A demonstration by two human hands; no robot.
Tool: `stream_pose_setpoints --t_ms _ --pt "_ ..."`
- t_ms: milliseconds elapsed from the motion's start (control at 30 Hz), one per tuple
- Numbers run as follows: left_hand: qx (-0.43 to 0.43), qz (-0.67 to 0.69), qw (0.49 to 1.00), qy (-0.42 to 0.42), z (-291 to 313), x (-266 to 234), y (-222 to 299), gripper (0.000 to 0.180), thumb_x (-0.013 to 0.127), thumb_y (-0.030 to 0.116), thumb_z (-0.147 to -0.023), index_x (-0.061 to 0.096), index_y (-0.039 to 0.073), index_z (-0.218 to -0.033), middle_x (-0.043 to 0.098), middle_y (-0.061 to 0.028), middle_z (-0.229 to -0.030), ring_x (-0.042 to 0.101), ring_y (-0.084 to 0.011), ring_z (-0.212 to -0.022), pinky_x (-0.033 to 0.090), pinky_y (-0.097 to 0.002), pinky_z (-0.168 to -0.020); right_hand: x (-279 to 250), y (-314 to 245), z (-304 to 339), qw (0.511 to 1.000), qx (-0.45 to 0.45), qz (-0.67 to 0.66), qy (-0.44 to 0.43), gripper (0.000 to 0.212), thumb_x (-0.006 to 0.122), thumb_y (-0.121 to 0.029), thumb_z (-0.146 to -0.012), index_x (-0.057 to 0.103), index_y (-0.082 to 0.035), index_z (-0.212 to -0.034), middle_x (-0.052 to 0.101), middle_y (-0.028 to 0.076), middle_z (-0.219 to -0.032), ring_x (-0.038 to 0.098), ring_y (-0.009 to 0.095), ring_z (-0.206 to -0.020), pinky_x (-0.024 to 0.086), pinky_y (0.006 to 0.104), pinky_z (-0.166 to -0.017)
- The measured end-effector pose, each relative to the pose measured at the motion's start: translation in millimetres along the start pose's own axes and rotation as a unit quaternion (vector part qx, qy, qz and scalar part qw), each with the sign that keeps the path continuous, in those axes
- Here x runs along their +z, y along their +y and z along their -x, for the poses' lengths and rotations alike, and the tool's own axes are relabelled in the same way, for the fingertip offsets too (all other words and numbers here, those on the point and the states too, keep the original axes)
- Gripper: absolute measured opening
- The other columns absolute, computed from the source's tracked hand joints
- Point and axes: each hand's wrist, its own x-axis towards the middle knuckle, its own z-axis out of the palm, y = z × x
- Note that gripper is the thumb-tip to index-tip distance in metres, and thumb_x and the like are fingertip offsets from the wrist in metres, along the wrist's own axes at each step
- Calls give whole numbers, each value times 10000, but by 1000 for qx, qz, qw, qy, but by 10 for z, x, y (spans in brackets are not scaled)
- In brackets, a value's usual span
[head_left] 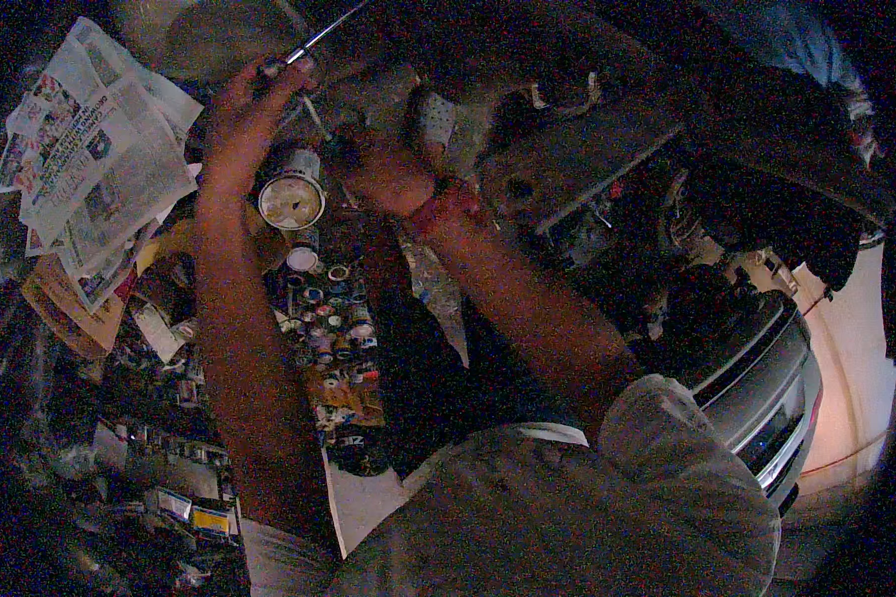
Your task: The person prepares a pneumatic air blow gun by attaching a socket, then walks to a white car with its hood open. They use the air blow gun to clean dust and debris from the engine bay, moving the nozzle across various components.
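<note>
At the upper left, my left hand (pixel 254 95) is closed around a thin shiny metal rod (pixel 319 38), which slants up and to the right. A short pale stick (pixel 318 117) runs from below that hand toward my right hand (pixel 393 177). The right hand's fingers are curled over something dark, too dim to make out. Below and between the two hands is an open round can (pixel 292 194) with a pale, stained inside. A reddish band (pixel 436 206) circles my right wrist.
Newspaper sheets (pixel 110 164) are spread at the left. Several small jars and cans (pixel 329 318) crowd below the can, between my arms. On the right stands a vehicle with a dark front (pixel 757 398), and its engine parts (pixel 687 219) are exposed. Blue cloth (pixel 801 50) shows top right.
</note>
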Motion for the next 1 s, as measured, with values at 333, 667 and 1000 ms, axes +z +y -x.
stream_pose_setpoints --t_ms 333,667,1000 --pt "-112 18 988 100 397 -62 -446 472 685 431 -977 670 34 -1232 744 -116 -1046 676 -254 -990 496 -400 -940 -377 240 158 917 20 -313 248 462 616 -434 -1011 638 -51 -1268 725 142 -1124 694 296 -1043 538 409 -945" --pt "-223 43 968 105 1453 -170 -903 518 677 438 -985 625 24 -1292 699 -124 -1067 643 -247 -963 512 -405 -869 -200 478 71 976 -21 -52 211 389 560 -422 -1045 682 -85 -1196 723 122 -1115 687 280 -1048 535 404 -955" --pt "-365 260 867 218 2203 948 -1402 443 680 356 -1000 615 46 -1310 651 -97 -1126 613 -207 -953 509 -341 -798 -7 717 -758 964 -22 104 245 361 553 -387 -1046 686 -82 -1184 720 134 -1116 685 309 -1062 541 424 -950"
